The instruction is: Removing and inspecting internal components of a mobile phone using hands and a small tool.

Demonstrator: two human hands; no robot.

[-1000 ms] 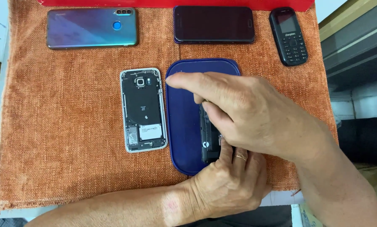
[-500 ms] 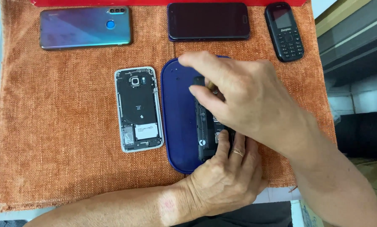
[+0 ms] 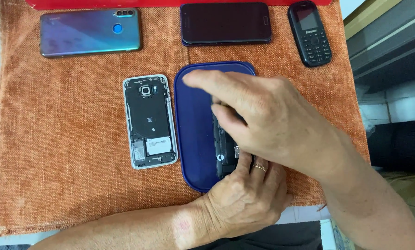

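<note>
Two hands on one small dark phone body (image 3: 226, 155), which lies on the right half of the blue oval tray (image 3: 196, 134), near end toward the person. Right hand (image 3: 267, 122) comes over from the right: thumb and middle fingers curl down onto the far part of the dark piece, closed on it as far as I can tell, contact mostly hidden under the hand. Index finger (image 3: 202, 81) stays extended, pointing left across the tray's far end, touching nothing I can see. Left hand (image 3: 246, 199) comes up from the near edge, fingers bent onto the piece's near end, ring visible; grip itself is hidden.

Change over the last second: right index was stretched flat and far left over the tray, then pulled in, now out again but higher; other fingers have dug in tighter over the part. Dark piece hasn't moved off the tray. My read: fine work on that part is ongoing, nothing released yet.

Outward: opened phone with silver frame (image 3: 150, 121), back off, just left of the tray, untouched. Far row: blue-purple phone (image 3: 90, 31) left, black smartphone (image 3: 225, 23) middle, small keypad phone (image 3: 310, 33) right. All on orange cloth (image 3: 54, 153).
</note>
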